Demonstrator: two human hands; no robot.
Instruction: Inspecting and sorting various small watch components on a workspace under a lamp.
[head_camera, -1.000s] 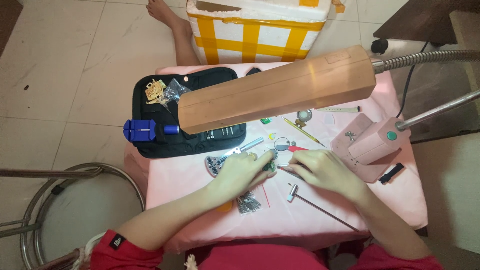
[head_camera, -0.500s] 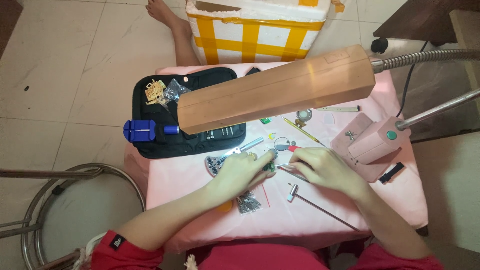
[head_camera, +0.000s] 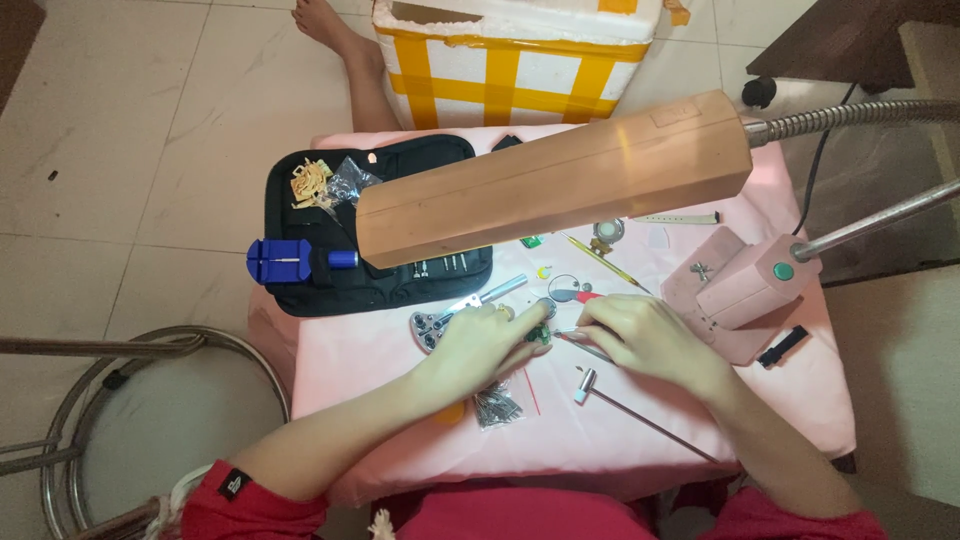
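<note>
Two hands meet near the middle of your small table with the pink cloth (head_camera: 380, 350). Your left hand (head_camera: 478, 345) curls its fingers down around a tiny green and silver part (head_camera: 541, 336), which sits on the cloth just below the long tan lamp head (head_camera: 555, 180). Your right hand (head_camera: 640, 335) pinches a thin metal pointed tool (head_camera: 580, 345), and its tip pokes toward the tiny part. I cannot tell how hard you press.

That part is very small and looks hard and smooth. If the tool slips, I think the part could pop out and roll off the near edge of the table, because the cloth is soft and slopes down at the sides. The sharp tip could also poke your left fingers, since they sit right beside it.

Just in front of your right hand lies a little hammer with a long thin metal handle (head_camera: 640, 415). Your wrist could bump it and push it off the near edge. A small clear crinkly bag of metal bits (head_camera: 497, 405) lies right under your left wrist and could slide the same way.

Along the far left part of the table sits a flat black fabric tool case (head_camera: 395, 290). A blue blocky plastic tool (head_camera: 290, 262) rests on its left end. A pink boxy lamp base (head_camera: 745, 285) stands near the right edge.
</note>
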